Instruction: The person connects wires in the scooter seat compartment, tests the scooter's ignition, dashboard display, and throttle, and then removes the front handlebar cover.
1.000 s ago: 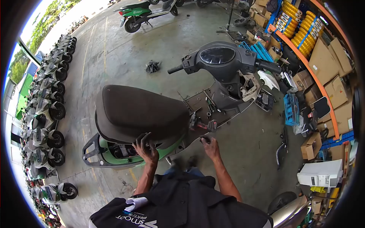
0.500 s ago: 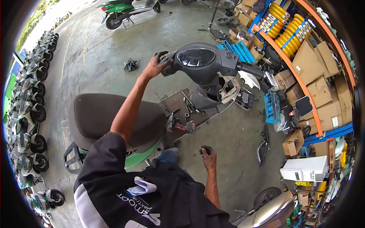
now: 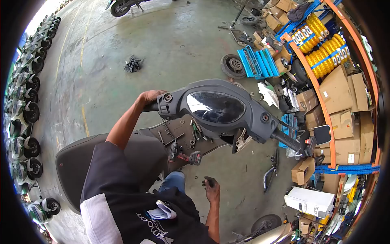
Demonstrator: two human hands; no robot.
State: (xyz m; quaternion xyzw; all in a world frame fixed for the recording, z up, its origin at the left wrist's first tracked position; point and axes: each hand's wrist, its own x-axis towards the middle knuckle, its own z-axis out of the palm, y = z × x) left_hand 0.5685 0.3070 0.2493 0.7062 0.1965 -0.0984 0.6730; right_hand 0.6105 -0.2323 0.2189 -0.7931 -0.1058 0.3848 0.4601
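My left hand (image 3: 152,96) is wrapped around the left handlebar grip (image 3: 151,107) of a scooter, at the end of the dark grey handlebar cover (image 3: 183,90). A glossy dark display (image 3: 216,107) sits in the cover's middle. My right hand (image 3: 212,190) hangs low beside the scooter, fingers loosely curled and apart, with nothing visible in it. Its fingertips look blackened. On the footboard (image 3: 170,127) lie a red and black cordless drill (image 3: 185,156), pliers (image 3: 196,131) and several small metal parts. The brown seat (image 3: 134,154) is under my left arm.
Blue toolboxes (image 3: 256,63) and a loose wheel (image 3: 233,66) lie beyond the handlebar. An orange and blue rack (image 3: 321,87) with cardboard boxes (image 3: 339,95) stands right. Parked scooters (image 3: 30,114) line the left. A black heap (image 3: 132,64) lies on the floor.
My left hand has shifted from the cover's left end onto the grip. The handlebar has turned and appears nearer me, uncovering the loose wheel behind. My right hand still hangs low.
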